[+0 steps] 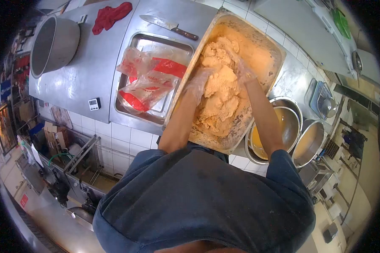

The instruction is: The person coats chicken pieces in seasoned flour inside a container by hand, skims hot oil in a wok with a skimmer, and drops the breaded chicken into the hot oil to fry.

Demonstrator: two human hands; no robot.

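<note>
The worktop (96, 75) is carrying the tub (215, 143) and, just beside it, the tray (164, 101). Orange food (222, 86) is lying heaped in the tub, the left hand (196, 86) and right hand (244, 72) flanking it; whether their fingers are grasping any, I cannot tell.

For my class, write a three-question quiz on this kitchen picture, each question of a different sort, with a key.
1. True or false: the left hand and right hand are both in the deep tub, at the orange food.
2. What lies in the smaller tray? A: a red cloth. B: red-printed plastic. C: a timer.
3. Which tool lies on the steel counter just beyond that tray?

Key: 1, true; 2, B; 3, a knife.
</note>
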